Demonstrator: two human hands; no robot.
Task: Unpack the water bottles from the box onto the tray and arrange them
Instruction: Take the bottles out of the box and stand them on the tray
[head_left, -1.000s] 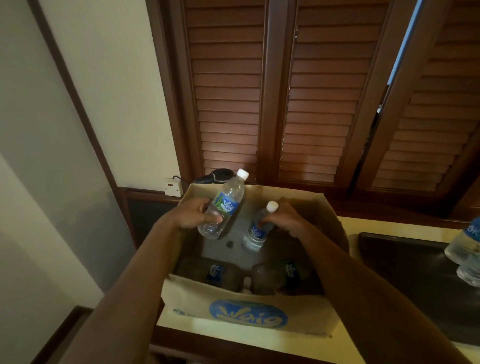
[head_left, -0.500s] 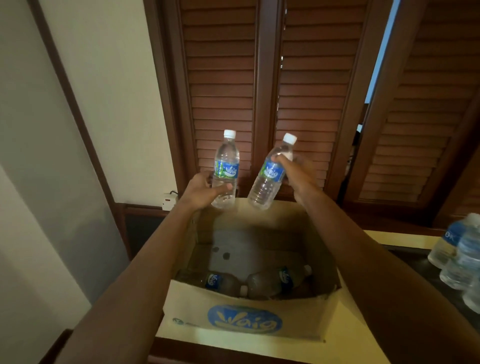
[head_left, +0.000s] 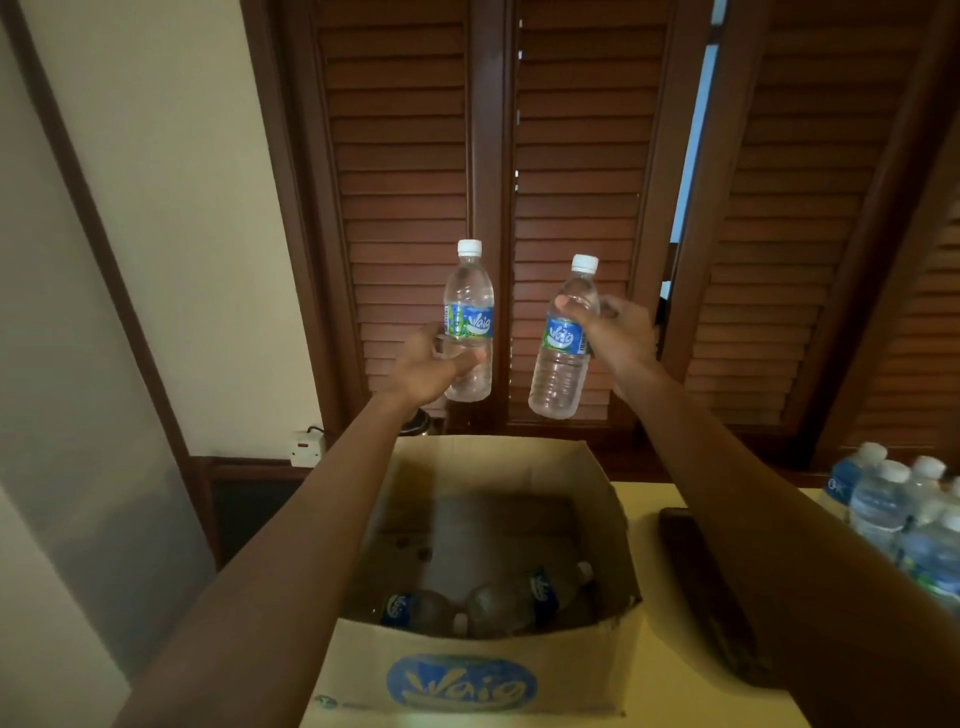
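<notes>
Left hand (head_left: 426, 366): gripped an upright Waig bottle (head_left: 468, 319).
Right hand (head_left: 618, 332): gripped a tilted Waig bottle (head_left: 563, 345).
Below the hands: open cardboard box (head_left: 467, 680), two lying bottles (head_left: 498, 603) inside.
Right of the right hand: standing bottles (head_left: 904, 509).

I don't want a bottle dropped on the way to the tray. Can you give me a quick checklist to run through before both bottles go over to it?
1. Left hand grips the left bottle at its lower half: ok.
2. Right hand grips the right bottle near the shoulder; the bottle is tilted: ok, but a higher hold.
3. Both bottles are clear above the box rim: ok.
4. Caps on both held bottles: ok.
5. Free room on the tray beside the standing bottles: cannot tell, the right arm hides most of it.
6. Box emptied: not ok, two bottles in the box lie on their sides.
</notes>
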